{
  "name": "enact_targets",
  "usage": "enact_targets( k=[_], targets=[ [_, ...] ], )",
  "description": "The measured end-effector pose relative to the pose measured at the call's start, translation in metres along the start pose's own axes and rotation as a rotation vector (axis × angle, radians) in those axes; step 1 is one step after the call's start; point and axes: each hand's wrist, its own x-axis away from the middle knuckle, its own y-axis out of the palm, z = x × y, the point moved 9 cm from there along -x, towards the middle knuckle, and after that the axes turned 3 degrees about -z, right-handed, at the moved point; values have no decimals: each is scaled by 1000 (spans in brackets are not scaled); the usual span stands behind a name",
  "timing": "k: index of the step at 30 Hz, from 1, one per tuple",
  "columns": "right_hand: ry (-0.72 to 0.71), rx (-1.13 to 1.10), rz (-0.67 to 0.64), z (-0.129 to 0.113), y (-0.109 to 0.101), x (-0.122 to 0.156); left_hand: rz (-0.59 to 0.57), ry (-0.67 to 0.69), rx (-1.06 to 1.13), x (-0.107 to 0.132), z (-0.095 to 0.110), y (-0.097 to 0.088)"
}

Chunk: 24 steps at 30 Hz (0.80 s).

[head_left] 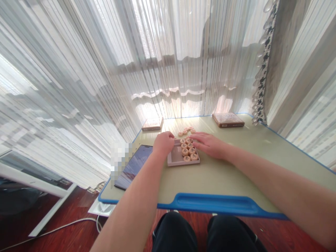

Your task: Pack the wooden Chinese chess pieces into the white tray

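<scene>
Tray apparently steadied by the left hand, discs reached by the right hand; neither grip can be told.

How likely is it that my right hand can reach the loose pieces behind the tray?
Probably yes: the loose pieces lie close to your right hand, and nothing visible blocks the way.

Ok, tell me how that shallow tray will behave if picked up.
The tray looks thin-walled, so probably light and fairly stiff. With the round pieces grouped along its right side, it may tip that way. Tilted left, they could slide into the bare part.
</scene>
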Motion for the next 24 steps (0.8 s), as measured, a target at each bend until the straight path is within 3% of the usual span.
enact_targets(
  k=[13, 18, 24],
  targets=[
    [56, 67, -39, -1, -4, 2, -18, 94, 10, -11, 3, 19],
    [44, 85, -40, -2, -6, 1, -83, 49, 95, -16, -1, 24],
    [71, 42, 35, 4, -10, 3, -64, 32, 115, -17, -2, 21]
  ],
)
